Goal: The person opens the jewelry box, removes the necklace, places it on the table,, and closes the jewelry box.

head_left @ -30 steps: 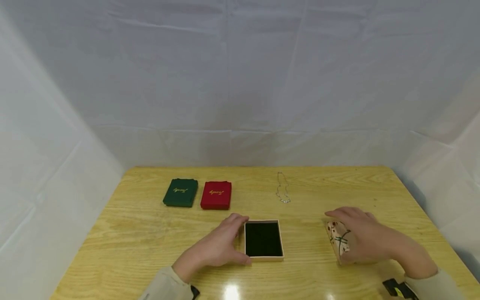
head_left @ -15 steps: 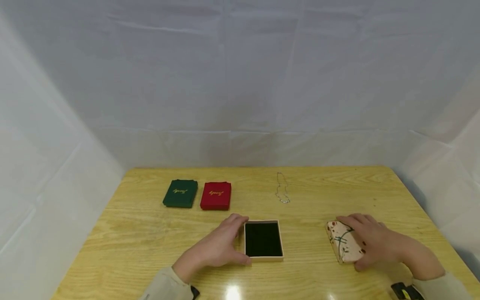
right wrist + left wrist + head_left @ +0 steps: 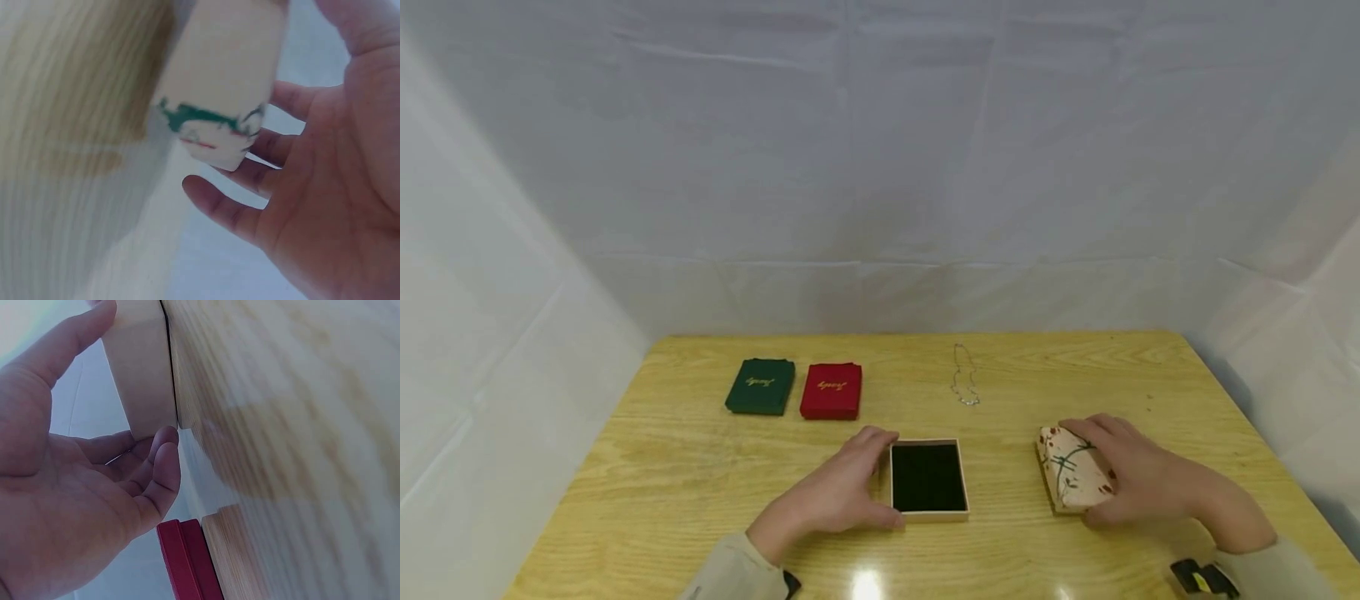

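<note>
My left hand [image 3: 842,490] grips a shallow open box base [image 3: 966,500] by its near and far sides, thumb in front and fingers behind. The base has cream walls and a black lining, and it stands on the table. In the left wrist view its plain side wall [image 3: 140,369] shows between thumb and curled fingers. To the right, my right hand [image 3: 1146,479] holds a cream box lid [image 3: 1071,475] with a floral print of green branches and red blossoms. The lid is slightly tilted; in the right wrist view the printed lid [image 3: 219,81] lies between thumb and fingers.
A green box [image 3: 761,387] and a red box [image 3: 832,391], both with gold lettering, lie toward the back left of the wooden table [image 3: 685,467]. A thin silver necklace [image 3: 966,375] lies behind the base. White cloth [image 3: 880,167] hangs around the table.
The right hand has first shifted right on the lid, then come back left with it. The lid has moved left and away from me. The left hand and base have stayed nearly still.
</note>
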`<state>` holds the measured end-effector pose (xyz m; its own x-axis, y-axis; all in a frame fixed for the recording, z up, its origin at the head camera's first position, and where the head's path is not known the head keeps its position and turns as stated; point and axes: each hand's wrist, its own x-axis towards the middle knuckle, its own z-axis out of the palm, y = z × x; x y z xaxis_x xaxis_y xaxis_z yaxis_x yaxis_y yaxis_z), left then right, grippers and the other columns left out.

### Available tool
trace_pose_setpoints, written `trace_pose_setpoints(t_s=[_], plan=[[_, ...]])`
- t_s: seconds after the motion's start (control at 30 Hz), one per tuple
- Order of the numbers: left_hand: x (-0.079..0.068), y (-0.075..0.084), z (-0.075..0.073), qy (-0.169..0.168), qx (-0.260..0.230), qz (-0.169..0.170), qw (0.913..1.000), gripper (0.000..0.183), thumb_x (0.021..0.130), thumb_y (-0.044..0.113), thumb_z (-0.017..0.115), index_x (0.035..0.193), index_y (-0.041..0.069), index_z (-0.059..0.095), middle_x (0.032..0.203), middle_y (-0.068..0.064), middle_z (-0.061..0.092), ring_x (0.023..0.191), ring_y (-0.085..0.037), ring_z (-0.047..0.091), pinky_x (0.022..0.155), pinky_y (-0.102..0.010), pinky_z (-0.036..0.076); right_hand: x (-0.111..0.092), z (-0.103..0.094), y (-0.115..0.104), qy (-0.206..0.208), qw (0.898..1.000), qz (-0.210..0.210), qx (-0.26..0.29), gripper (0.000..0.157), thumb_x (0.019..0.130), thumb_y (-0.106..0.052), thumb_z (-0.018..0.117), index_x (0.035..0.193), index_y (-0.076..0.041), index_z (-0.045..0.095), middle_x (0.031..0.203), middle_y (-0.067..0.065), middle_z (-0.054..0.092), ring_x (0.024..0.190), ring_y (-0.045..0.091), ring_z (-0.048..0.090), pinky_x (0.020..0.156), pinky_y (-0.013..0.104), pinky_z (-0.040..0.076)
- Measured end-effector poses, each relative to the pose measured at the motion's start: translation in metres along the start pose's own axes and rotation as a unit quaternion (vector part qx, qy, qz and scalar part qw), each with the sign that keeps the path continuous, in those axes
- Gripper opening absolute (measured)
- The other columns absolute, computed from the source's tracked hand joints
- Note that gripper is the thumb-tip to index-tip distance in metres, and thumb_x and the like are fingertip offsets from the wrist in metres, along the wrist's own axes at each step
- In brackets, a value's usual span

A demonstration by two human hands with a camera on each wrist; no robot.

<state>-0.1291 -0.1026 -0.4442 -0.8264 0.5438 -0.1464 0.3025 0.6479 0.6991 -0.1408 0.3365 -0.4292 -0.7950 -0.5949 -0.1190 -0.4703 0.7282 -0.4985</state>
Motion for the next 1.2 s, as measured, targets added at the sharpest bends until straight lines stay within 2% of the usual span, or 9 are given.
trace_pose_setpoints(t_s=[0.07,0.3,0.47,0.6,0.87,1.0,1.2], plan=[[0.0,0.0,0.0,0.0,-0.001,0.0,1.0,0.104,0.08,0.041,0.093,0.16,0.002,0.039,0.15,-0.005,0.049,0.128,-0.021,0.052,0.113,-0.047,0.046,0.003,0.0,-0.007,0.006,1.0,0.005,0.005,0.104,0.081,-0.048,0.09,0.162,-0.009,0.036,0.143,0.011,0.043,0.099,0.019,0.044,0.074,0.032,0.043],[0.001,-0.001,0.002,0.004,0.004,0.006,1.0,0.105,0.08,0.042,0.093,0.161,0.002,0.038,0.153,-0.006,0.047,0.135,-0.024,0.05,0.115,-0.049,0.044,0.02,0.003,-0.03,0.028,1.0,0.013,0.0,0.109,0.079,-0.051,0.09,0.167,-0.025,0.031,0.15,0.007,0.039,0.121,0.025,0.046,0.083,0.037,0.051],[0.002,-0.002,0.003,0.003,0.0,0.007,1.0,0.106,0.08,0.042,0.093,0.161,0.002,0.037,0.153,-0.006,0.047,0.132,-0.023,0.051,0.114,-0.048,0.045,0.033,0.005,-0.046,0.037,0.999,0.005,-0.004,0.11,0.079,-0.05,0.09,0.168,-0.03,0.028,0.154,0.008,0.037,0.122,0.023,0.047,0.086,0.036,0.051],[0.002,-0.003,0.003,0.002,-0.001,0.008,1.0,0.107,0.08,0.042,0.093,0.162,0.001,0.036,0.153,-0.006,0.047,0.131,-0.023,0.052,0.114,-0.047,0.046,0.044,0.009,-0.06,0.033,0.999,-0.006,-0.001,0.109,0.081,-0.051,0.088,0.169,-0.029,0.026,0.157,0.011,0.035,0.118,0.021,0.048,0.083,0.033,0.051],[0.001,-0.002,0.004,0.006,-0.004,0.0,1.0,0.113,0.077,0.041,0.096,0.162,0.001,0.035,0.155,-0.009,0.046,0.128,-0.024,0.054,0.113,-0.048,0.046,0.067,0.02,-0.083,0.035,0.999,-0.038,0.004,0.11,0.081,-0.052,0.088,0.169,-0.028,0.026,0.154,0.01,0.039,0.107,0.017,0.049,0.079,0.029,0.052],[0.001,-0.002,0.004,0.005,-0.01,-0.005,0.9999,0.117,0.075,0.041,0.098,0.164,0.003,0.032,0.158,-0.01,0.044,0.127,-0.025,0.055,0.113,-0.049,0.046,0.078,0.027,-0.094,0.043,0.998,-0.045,-0.014,0.111,0.079,-0.056,0.088,0.168,-0.024,0.029,0.154,0.011,0.041,0.108,0.015,0.051,0.082,0.032,0.053],[0.001,-0.004,0.005,0.007,-0.045,-0.004,0.9989,0.131,0.073,0.035,0.1,0.169,0.008,0.017,0.162,-0.014,0.04,0.14,-0.031,0.05,0.116,-0.05,0.042,0.091,0.037,-0.108,0.047,0.996,-0.061,-0.046,0.113,0.078,-0.065,0.087,0.167,-0.017,0.033,0.152,0.012,0.045,0.116,0.016,0.052,0.088,0.038,0.054]])
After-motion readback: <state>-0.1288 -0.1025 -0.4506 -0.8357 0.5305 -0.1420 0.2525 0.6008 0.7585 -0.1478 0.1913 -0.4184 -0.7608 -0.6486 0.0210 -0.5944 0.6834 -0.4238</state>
